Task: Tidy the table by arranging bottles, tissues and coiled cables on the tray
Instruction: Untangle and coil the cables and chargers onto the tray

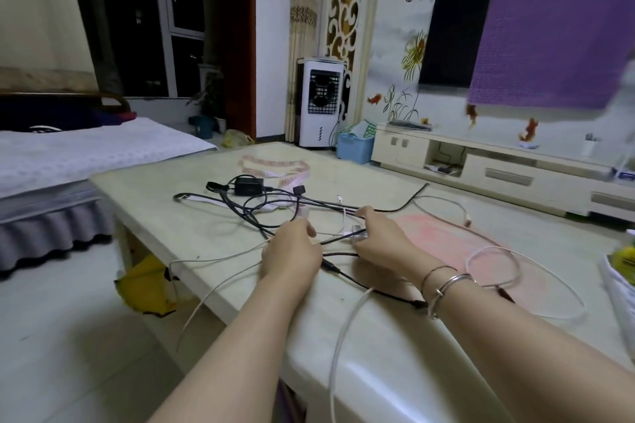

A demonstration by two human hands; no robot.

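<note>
Clearly, both the left hand point(291, 252) and right hand point(379, 237) pinch tangled cables point(261, 206); tugging could knot them tighter.

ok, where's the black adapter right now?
In the head view the black adapter lies on the table beyond both hands, left of centre, among the tangled cables, just in front of the pink tape measure.

The right edge cuts off a green-topped container point(623, 259), and the hands' point(290, 251) fingertips hide among tangled cables point(261, 206).
</note>
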